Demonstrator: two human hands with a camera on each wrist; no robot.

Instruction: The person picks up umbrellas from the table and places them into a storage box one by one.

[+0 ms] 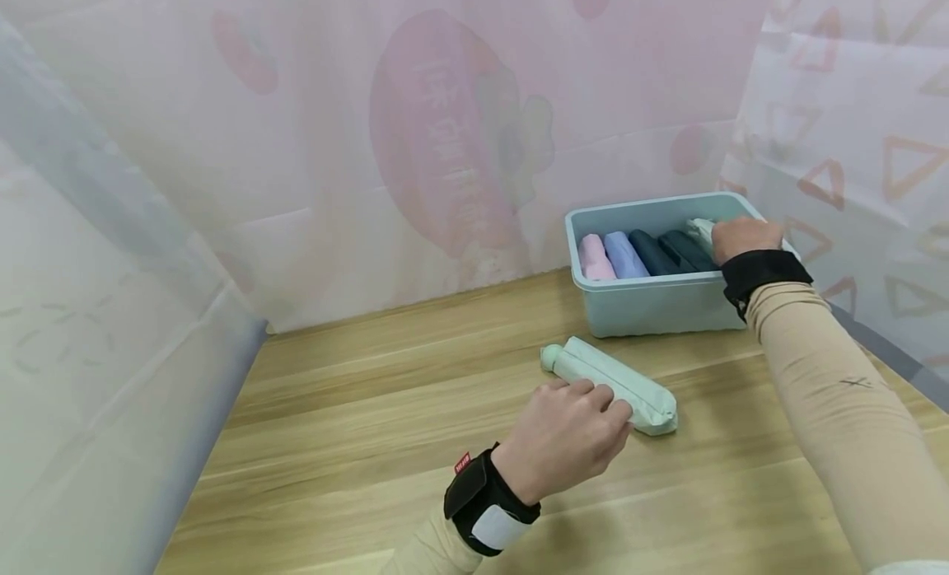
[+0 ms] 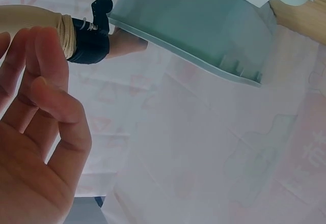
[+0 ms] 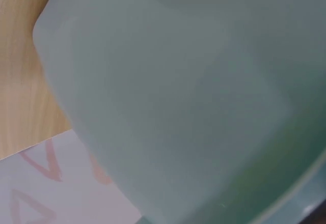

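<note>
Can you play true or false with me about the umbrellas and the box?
1. A mint-green folded umbrella lies on the wooden table. True.
2. The left hand is inside the box. False: it rests on the table umbrella.
3. The light blue plastic box holds a pink folded umbrella. True.
4. The box is empty. False: several folded umbrellas lie side by side in it.
5. The right hand reaches into the box. True.

Mint umbrella point(image 1: 615, 381), pale blue bin point(image 1: 652, 303) holding pink, periwinkle and navy rolls, wood-grain table point(image 1: 371, 410).
</note>
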